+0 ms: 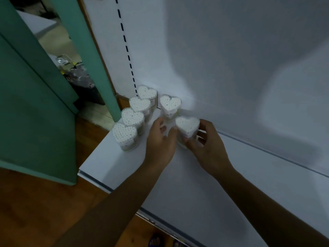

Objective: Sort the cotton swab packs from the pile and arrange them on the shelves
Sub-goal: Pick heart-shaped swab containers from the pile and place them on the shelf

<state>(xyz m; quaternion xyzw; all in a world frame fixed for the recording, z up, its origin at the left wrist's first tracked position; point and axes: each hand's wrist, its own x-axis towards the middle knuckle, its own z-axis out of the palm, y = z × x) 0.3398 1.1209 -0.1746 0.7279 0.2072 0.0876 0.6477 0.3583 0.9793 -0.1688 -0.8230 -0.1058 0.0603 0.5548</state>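
Note:
Several clear heart-shaped packs of white cotton swabs stand upright on a white shelf [204,175]. A row of them runs along the shelf's left edge, from the nearest pack [124,135] back to the farthest [146,92]. One more pack [170,104] stands by the back panel. In front of it is another pack [187,124], held between both hands. My right hand [207,148] wraps its right side with fingers curled around it. My left hand [160,143] presses its left side with fingertips.
The white back panel [231,59] rises behind the shelf, with a slotted upright [127,50] at its left. A green panel [32,104] stands to the left over a wooden floor [35,211]. Clutter in clear bags [76,72] lies in the gap beyond.

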